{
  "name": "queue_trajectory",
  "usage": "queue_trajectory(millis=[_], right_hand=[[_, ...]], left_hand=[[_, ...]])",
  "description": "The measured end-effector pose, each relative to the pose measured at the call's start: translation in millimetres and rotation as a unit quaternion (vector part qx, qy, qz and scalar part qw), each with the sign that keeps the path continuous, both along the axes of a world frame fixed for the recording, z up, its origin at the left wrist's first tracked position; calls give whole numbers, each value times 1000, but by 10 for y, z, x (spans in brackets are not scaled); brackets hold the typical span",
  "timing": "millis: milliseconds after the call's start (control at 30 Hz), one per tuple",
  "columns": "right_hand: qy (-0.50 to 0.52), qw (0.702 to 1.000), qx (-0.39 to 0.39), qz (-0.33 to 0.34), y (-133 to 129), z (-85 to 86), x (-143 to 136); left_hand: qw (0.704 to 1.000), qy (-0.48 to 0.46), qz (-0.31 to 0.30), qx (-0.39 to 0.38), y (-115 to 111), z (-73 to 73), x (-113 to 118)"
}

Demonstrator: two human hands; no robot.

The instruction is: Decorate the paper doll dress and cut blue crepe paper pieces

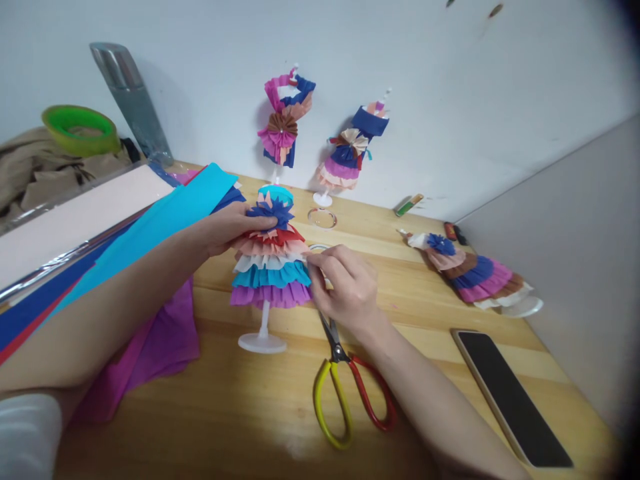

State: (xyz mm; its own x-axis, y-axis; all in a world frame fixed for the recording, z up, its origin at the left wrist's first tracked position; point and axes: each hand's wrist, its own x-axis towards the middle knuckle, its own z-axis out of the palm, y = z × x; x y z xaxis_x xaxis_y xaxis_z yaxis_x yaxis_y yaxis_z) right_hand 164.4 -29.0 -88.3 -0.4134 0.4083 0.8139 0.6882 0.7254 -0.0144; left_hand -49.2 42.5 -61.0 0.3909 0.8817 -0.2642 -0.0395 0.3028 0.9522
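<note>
A small dress form [273, 273] stands upright on a white round base, dressed in ruffled paper tiers of red, peach, white, turquoise and purple. My left hand [235, 227] grips its upper part, with the thumb on the dark blue paper flower [273, 212] at the waist. The fingers of my right hand [343, 277] are pinched together at the right edge of the peach and white ruffles, closed on the ruffled skirt's edge. Scissors [339, 353] with one yellow and one red handle lie just below my right hand, blades partly hidden by it.
Two dressed forms [283, 130] [345, 153] stand by the wall; another dressed form [470, 270] lies at right. A phone [510, 397] lies front right. Crepe paper sheets [150, 220], green tape [80, 130] and a bottle [133, 97] are at left. A bracelet-like ring [323, 219] lies behind.
</note>
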Motion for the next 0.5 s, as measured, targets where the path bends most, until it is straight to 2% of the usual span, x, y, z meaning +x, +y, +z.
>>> queue_trajectory(millis=[200,367,500], right_hand=[[27,996,-47,68,-25,33,25],[-5,995,-59,80,-36,47,-16],[46,993,-60,90,-61,48,-28]], left_hand=[[999,37,29,-4,15,42,-24],[999,37,6,11,13,28,-27],[997,69,20,16,10,33,-21]])
